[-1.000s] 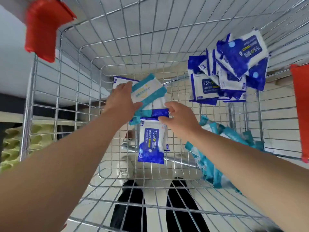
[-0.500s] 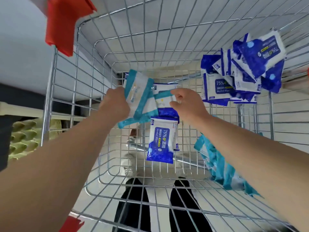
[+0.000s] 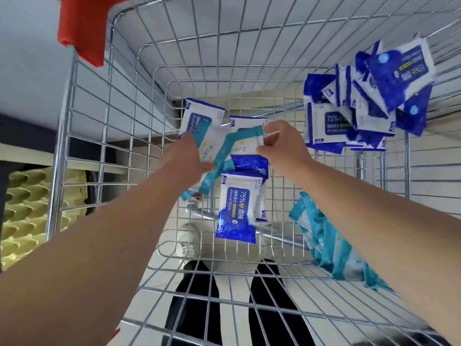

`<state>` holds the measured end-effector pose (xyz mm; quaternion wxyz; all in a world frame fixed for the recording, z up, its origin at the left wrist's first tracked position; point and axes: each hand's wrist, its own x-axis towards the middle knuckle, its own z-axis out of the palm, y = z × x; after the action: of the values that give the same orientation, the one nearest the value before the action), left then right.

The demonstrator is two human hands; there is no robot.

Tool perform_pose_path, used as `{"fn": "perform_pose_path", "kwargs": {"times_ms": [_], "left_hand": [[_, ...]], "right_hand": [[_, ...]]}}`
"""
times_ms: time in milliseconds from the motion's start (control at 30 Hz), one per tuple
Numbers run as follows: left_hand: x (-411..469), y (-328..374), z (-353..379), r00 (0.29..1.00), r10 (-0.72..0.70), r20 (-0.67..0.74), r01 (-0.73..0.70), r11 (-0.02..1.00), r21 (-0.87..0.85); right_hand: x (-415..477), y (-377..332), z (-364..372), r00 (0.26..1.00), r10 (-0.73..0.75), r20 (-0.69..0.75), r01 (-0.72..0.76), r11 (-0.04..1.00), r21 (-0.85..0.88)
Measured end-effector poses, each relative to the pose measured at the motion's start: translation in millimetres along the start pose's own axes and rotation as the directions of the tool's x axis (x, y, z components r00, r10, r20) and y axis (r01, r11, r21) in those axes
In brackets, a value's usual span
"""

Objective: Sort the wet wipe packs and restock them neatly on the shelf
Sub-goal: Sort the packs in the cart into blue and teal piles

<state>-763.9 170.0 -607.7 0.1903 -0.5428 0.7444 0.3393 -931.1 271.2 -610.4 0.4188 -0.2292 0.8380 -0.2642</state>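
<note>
Teal packs (image 3: 214, 144) — left hand (image 3: 185, 158) fingers unseen behind them

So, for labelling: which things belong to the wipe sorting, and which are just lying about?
Job: left hand gripping first teal pack; right hand pinching second teal pack; blue pile; teal pile; loose blue packs; cart.
Lying about: red corner guard; green trays.
</note>
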Motion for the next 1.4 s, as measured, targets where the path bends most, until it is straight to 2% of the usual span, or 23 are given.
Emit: {"fn": "perform_pose_path", "kwargs": {"times_ms": [67, 167, 267, 400, 500, 600, 700, 833, 933, 1067, 1200, 1267, 1300, 1400], "left_hand": [[-11, -6, 2, 0.999, -0.054, 0.003, 0.054, 0.994, -0.097], [-24, -16, 5, 0.994, -0.106, 0.040, 0.110, 0.986, -0.126], [-33, -20, 6, 0.990, -0.115, 0.086, 0.126, 0.983, -0.135], [-39, -23, 1, 0.980, -0.165, 0.109, 0.190, 0.935, -0.298], [-40, -18, -4, 0.990, -0.125, 0.066, 0.142, 0.910, -0.391], [-36, -9, -9, 0.996, -0.084, 0.002, 0.079, 0.931, -0.355], [-26, -8, -12, 0.995, -0.090, -0.031, 0.076, 0.949, -0.307], [-25, -7, -13, 0.998, -0.047, 0.048, 0.053, 0.990, -0.128], [-25, -12, -13, 0.992, -0.091, 0.082, 0.105, 0.975, -0.194], [-20, -16, -10, 0.987, -0.137, 0.084, 0.160, 0.889, -0.428], [-24, -14, -10, 0.983, -0.134, 0.125, 0.184, 0.705, -0.685], [-30, -7, -15, 0.986, -0.110, 0.124, 0.166, 0.618, -0.769], [-34, -2, -19, 0.989, -0.099, 0.114, 0.151, 0.586, -0.796], [-49, 21, -33, 0.991, -0.052, 0.121, 0.131, 0.504, -0.854]], "right_hand": [[-3, 1, -1, 0.999, 0.031, 0.034, -0.031, 0.999, 0.012], [-8, -4, -3, 0.991, 0.006, 0.132, -0.003, 1.000, -0.021], [-14, -4, -10, 0.987, 0.003, 0.162, 0.009, 0.997, -0.074], [-21, 6, -21, 0.991, 0.010, 0.137, 0.022, 0.974, -0.227], [-25, 7, -26, 0.994, -0.063, 0.084, 0.082, 0.968, -0.238], [-22, -3, -26, 0.987, -0.147, 0.058, 0.157, 0.958, -0.242], [-11, -7, -21, 0.990, -0.103, 0.097, 0.122, 0.970, -0.212], [-8, -2, -11, 0.989, -0.045, 0.141, 0.066, 0.986, -0.151], [-8, 6, -8, 0.993, -0.063, 0.099, 0.076, 0.987, -0.139], [-5, 4, -11, 0.992, -0.123, 0.013, 0.124, 0.987, -0.101], [-7, -10, -23, 0.981, -0.140, -0.137, 0.147, 0.989, 0.036], [-13, -19, -30, 0.980, -0.133, -0.147, 0.150, 0.983, 0.110], [-17, -22, -34, 0.987, -0.114, -0.109, 0.132, 0.977, 0.170], [-37, -30, -51, 0.977, -0.129, 0.170, 0.068, 0.944, 0.324]]}}
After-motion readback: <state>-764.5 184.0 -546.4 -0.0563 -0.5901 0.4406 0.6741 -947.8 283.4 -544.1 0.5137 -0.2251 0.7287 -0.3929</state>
